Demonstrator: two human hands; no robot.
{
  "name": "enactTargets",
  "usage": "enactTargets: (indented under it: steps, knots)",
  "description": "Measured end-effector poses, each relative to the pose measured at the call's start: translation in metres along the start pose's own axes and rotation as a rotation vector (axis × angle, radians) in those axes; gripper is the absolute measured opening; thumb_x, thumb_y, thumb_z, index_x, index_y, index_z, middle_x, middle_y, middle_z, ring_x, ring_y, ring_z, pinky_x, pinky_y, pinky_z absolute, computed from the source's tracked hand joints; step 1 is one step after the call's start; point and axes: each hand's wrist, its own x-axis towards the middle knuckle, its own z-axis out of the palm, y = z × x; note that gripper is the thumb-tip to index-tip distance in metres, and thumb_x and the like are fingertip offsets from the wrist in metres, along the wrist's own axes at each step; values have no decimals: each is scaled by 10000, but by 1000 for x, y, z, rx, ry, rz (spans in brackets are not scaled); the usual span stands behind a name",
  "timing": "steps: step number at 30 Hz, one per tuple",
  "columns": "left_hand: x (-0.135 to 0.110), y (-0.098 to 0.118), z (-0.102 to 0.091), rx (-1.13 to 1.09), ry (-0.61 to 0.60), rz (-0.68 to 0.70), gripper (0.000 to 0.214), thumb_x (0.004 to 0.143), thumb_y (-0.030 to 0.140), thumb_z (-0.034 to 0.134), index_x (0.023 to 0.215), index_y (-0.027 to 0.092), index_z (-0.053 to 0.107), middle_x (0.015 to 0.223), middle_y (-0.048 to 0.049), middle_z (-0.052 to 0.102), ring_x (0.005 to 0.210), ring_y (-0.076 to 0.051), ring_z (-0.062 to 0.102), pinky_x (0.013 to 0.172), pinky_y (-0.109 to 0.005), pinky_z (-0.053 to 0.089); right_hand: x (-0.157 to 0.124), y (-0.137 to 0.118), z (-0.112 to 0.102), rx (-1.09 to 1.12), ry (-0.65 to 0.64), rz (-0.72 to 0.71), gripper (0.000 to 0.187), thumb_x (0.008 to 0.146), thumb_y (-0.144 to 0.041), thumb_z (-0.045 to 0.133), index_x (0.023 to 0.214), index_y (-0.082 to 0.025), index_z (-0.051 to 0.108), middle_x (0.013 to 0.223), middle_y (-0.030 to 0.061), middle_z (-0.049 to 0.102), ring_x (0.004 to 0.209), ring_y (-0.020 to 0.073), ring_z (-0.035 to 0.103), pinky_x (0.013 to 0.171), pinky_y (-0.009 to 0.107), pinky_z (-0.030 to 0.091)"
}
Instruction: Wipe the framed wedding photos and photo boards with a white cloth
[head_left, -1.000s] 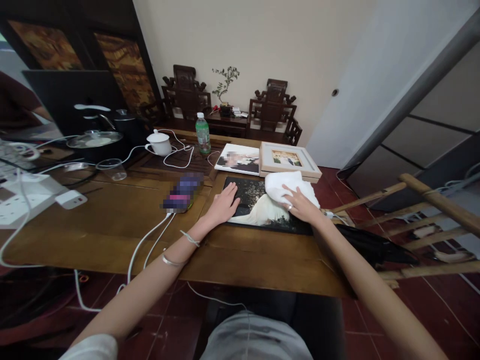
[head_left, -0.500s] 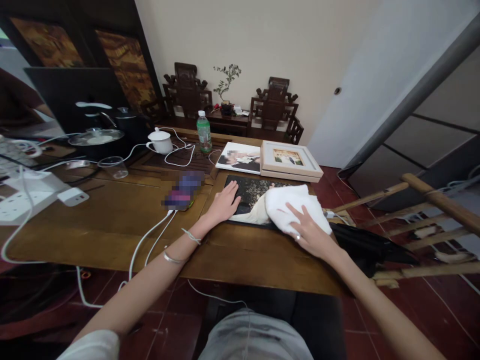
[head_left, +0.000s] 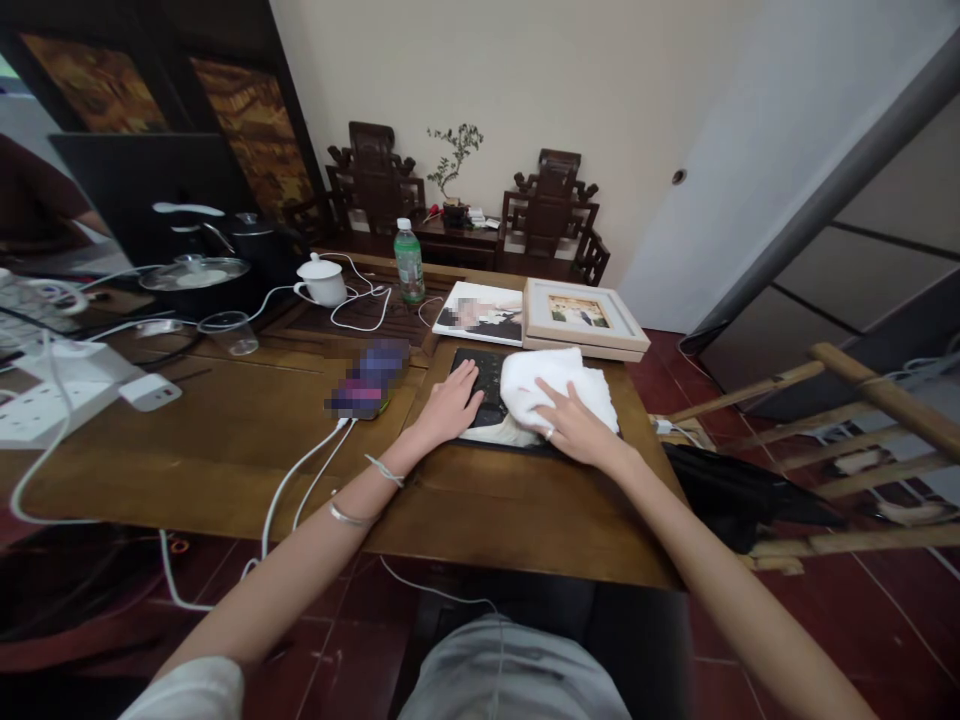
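Observation:
A dark picture panel (head_left: 491,434), printed with small pale blossoms and a pale sweeping shape, lies flat on the wooden table near its right end. My left hand (head_left: 452,400) rests on the panel's left side, fingers stretched out and palm down. A folded white towel (head_left: 525,385) covers the panel's middle and right part. With fingers spread over its near side, my right hand (head_left: 574,422) holds the towel down against the panel. Just behind the panel lie a light-framed photo (head_left: 585,312) and a white-edged photo panel (head_left: 480,312).
Left of my left hand lies a blurred-out phone (head_left: 367,380) with white cables. Farther back stand a green-labelled bottle (head_left: 409,262) and a white lidded cup (head_left: 321,282). A clear plastic cup (head_left: 229,332) and a power strip (head_left: 56,400) are at left. Wooden rails (head_left: 885,400) stand at right.
My right hand and the white towel have slid left across the panel, toward my left hand. My left hand stays where it was.

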Motion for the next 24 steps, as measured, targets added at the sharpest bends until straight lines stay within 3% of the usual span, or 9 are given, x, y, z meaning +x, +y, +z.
enactTargets:
  steps: [4, 8, 11, 18, 21, 24]
  knots:
    - [1, -1, 0, 2, -12, 4, 492, 967, 288, 366, 1438, 144, 361, 1554, -132, 284, 1446, -235, 239, 1095, -499, 332, 43, 20, 2, 4, 36, 88, 371, 975, -292, 373, 1257, -152, 570, 1428, 218, 461, 1434, 325, 235, 1068, 697, 203]
    - [1, -2, 1, 0, -16, 2, 492, 969, 285, 365, 1440, 142, 359, 1555, -131, 281, 1447, -232, 239, 1102, -488, 326, 56, 22, 2, -16, 45, 130, 404, 992, -302, 336, 1308, -146, 536, 1422, 222, 465, 1422, 334, 263, 1054, 691, 233]
    - [1, -1, 1, -4, -12, 3, 493, 972, 283, 356, 1439, 125, 357, 1554, -137, 283, 1449, -230, 230, 1105, -489, 320, 40, 5, 2, -24, 38, 116, 364, 975, -265, 381, 1257, -146, 578, 1419, 218, 471, 1430, 342, 237, 1062, 691, 225]
    - [1, 1, 1, 1, -17, -11, 477, 981, 271, 311, 1428, 115, 373, 1551, -139, 287, 1446, -221, 242, 1114, -491, 303, -35, -55, -1, -8, -42, -14, 346, 823, -22, 446, 1059, -157, 660, 1511, 112, 380, 1444, 369, 167, 1070, 729, 189]
    - [2, -1, 2, -4, -8, -5, 471, 983, 270, 308, 1423, 118, 382, 1548, -135, 296, 1445, -213, 243, 1117, -480, 302, -57, -67, -4, 22, -70, -58, 339, 792, -3, 460, 1012, -164, 662, 1511, 112, 380, 1449, 358, 154, 1070, 737, 183]
    - [2, -3, 4, -3, 4, 7, 468, 984, 268, 310, 1422, 119, 383, 1546, -135, 301, 1445, -214, 244, 1112, -484, 309, -60, -66, -4, 35, -78, -72, 326, 811, -17, 458, 1029, -160, 653, 1502, 133, 388, 1449, 355, 158, 1063, 742, 184]
